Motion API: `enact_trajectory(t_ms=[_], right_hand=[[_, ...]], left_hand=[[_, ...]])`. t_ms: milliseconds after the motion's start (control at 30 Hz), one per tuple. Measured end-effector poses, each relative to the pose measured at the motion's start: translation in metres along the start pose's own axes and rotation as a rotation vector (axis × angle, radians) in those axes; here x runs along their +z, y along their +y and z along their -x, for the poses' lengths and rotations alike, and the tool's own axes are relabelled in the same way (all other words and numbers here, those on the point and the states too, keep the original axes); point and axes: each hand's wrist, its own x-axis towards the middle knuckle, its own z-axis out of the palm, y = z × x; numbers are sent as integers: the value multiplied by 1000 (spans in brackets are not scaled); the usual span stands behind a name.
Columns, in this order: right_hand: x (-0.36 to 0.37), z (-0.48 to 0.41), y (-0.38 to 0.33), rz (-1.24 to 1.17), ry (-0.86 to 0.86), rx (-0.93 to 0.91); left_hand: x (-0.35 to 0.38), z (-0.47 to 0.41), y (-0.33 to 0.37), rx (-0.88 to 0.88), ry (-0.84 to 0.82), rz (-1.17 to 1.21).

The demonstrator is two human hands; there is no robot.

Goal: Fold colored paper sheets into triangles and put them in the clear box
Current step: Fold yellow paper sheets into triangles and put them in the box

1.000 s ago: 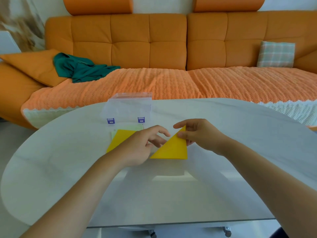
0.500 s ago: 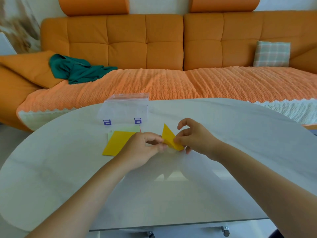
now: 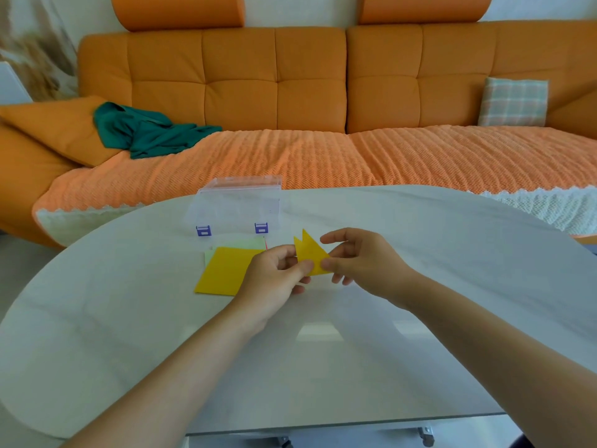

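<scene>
Yellow triangle (image 3: pixel 310 252) held over worktop (image 3: pixel 420 253) near clear box (image 3: pixel 239 205), left hand (image 3: pixel 277 276) and right hand (image 3: pixel 358 263) both pinching it; likely light, thin, floppy, best gripped at the folded edge.

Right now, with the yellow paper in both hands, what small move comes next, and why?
Probably bring the two upper tips of the yellow paper together before creasing: they stand apart, though the left hand and right hand both pinch it.

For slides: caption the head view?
Left hand and right hand pinch folded yellow paper near the clear box.
</scene>
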Motion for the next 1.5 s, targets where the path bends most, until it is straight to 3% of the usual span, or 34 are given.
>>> enact_trajectory(t_ms=[300,467,600,867,1500], right_hand=[[-2,-1,0,-69,-22,106],[-10,-3,1,22,-50,129],[-17,-4,1,69,-92,108],[-20,1,-5,65,-184,91],[-18,0,-5,91,-139,100]], left_hand=[[-1,0,-2,-35,25,72],[-7,-3,0,114,-52,-114],[-15,-4,3,201,-115,-109],[-19,0,8,165,-133,-78],[-17,2,8,134,-137,-80]])
